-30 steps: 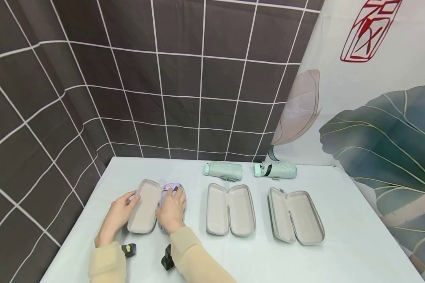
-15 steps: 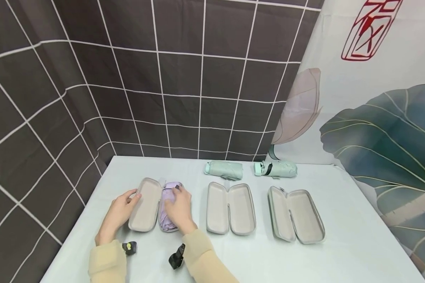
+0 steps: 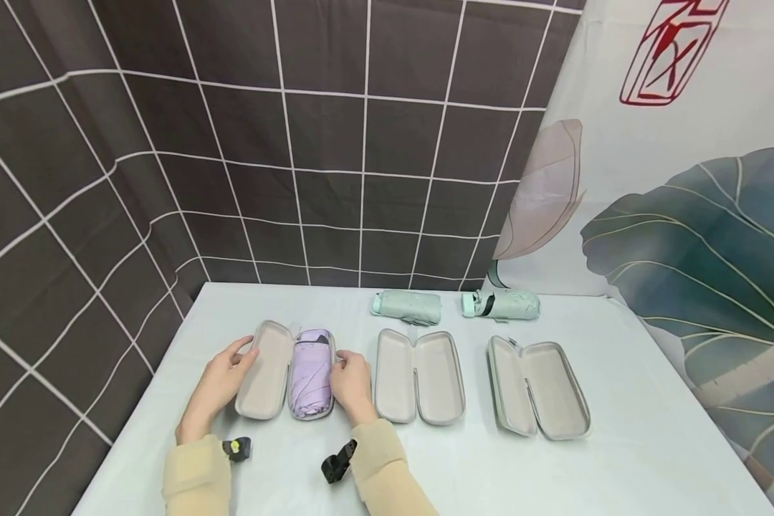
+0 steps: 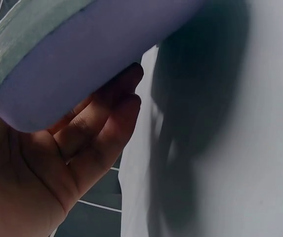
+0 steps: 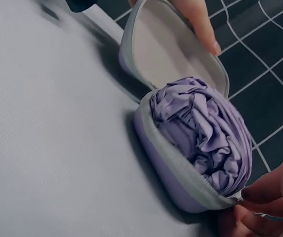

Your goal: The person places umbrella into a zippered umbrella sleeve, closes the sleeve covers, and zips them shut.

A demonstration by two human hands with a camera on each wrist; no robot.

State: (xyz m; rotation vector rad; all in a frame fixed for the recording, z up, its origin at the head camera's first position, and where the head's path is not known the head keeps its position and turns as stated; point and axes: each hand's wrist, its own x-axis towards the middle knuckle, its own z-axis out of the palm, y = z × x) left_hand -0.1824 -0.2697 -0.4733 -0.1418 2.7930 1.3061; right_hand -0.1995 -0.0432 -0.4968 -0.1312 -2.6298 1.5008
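Note:
A folded purple umbrella (image 3: 312, 376) lies in the right half of the leftmost zip case (image 3: 262, 376), purple outside with a pale lining. My left hand (image 3: 216, 387) holds the raised left half by its outer edge, thumb at the rim; in the left wrist view the fingers are behind the purple shell (image 4: 92, 64). My right hand (image 3: 352, 385) pinches the right rim beside the umbrella. In the right wrist view, the umbrella's crumpled fabric (image 5: 205, 128) bulges above the zip edge (image 5: 163, 143), and the right fingertips (image 5: 252, 195) are at the far corner.
Two more zip cases lie unfolded to the right, one in the middle (image 3: 441, 380) and one farther right (image 3: 557, 390). Behind them are two folded mint-green umbrellas, one on the left (image 3: 408, 307), the other on the right (image 3: 509, 305). A gridded dark cloth (image 3: 325, 201) hangs behind the white table (image 3: 490, 473).
My right hand has moved off the top of the purple umbrella to the right rim of its case, leaving the umbrella uncovered. The left hand has stayed on the other half.

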